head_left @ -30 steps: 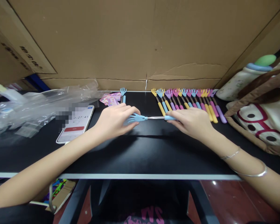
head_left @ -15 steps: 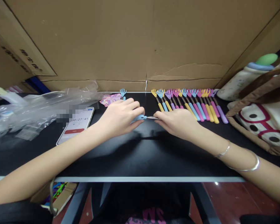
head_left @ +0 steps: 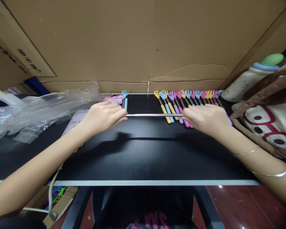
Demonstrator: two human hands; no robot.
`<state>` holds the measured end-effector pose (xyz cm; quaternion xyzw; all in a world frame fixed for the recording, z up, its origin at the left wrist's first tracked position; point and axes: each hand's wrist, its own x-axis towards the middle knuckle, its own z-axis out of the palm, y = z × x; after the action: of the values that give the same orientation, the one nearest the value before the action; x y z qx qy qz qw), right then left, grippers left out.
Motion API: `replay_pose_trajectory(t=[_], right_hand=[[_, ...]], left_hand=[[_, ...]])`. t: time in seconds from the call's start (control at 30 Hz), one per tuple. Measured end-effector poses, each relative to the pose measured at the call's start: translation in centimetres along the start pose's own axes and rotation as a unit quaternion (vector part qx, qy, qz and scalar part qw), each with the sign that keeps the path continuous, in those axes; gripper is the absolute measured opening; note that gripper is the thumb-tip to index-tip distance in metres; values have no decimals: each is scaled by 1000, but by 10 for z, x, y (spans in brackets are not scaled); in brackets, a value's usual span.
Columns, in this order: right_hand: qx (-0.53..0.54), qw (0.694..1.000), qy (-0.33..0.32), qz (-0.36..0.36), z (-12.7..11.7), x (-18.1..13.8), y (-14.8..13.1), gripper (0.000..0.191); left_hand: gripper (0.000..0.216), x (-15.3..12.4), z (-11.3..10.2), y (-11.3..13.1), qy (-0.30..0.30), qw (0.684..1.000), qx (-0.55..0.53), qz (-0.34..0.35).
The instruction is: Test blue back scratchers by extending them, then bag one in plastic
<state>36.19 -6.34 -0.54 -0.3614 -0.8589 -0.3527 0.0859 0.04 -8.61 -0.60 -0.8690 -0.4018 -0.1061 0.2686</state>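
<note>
My left hand (head_left: 105,117) and my right hand (head_left: 206,118) are both closed on a telescopic back scratcher, one at each end. Its thin metal rod (head_left: 154,115) spans level between them, above the black table; both ends are hidden in my fingers. Behind my left hand lies a back scratcher with a blue handle (head_left: 126,103) and a blue claw head. Several more back scratchers (head_left: 165,112), yellow, blue, purple and pink, lie in a row at the back right. My right hand hides the lower handles of many of them.
Clear plastic bags (head_left: 47,108) and a phone (head_left: 74,120) lie on the left, the phone partly behind my left arm. Pink printed cards (head_left: 114,99) lie at the back. A white bottle (head_left: 243,81) and a bag (head_left: 264,127) stand on the right. Cardboard (head_left: 100,41) walls the back.
My hands have moved apart, left hand leftward and right hand rightward. A much longer stretch of the back scratcher's metal rod now shows between them; its blue part is now hidden.
</note>
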Motion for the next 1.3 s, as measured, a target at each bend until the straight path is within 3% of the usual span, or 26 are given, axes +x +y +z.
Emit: replay_pose_trajectory(t=[0.23, 0.4, 0.5, 0.9, 1.1, 1.3], right_hand=[[-63, 997, 27, 46, 4, -31, 43, 42], [-48, 985, -65, 152, 14, -61, 83, 30], [-37, 977, -100, 185, 18, -77, 97, 23], [6, 959, -157, 234, 20, -82, 113, 31], [-20, 939, -185, 290, 23, -83, 123, 23], [-35, 931, -197, 306, 24, -81, 122, 19]], left_hand=[[38, -10, -15, -31, 27, 998, 53, -23], [27, -38, -13, -62, 89, 989, 114, -14], [26, -56, -7, -74, 79, 988, 131, -20], [27, -69, 1, -89, 52, 992, 101, -58], [29, -84, -4, -103, 48, 988, 57, -135], [26, -84, -6, -108, 48, 987, 71, -135]])
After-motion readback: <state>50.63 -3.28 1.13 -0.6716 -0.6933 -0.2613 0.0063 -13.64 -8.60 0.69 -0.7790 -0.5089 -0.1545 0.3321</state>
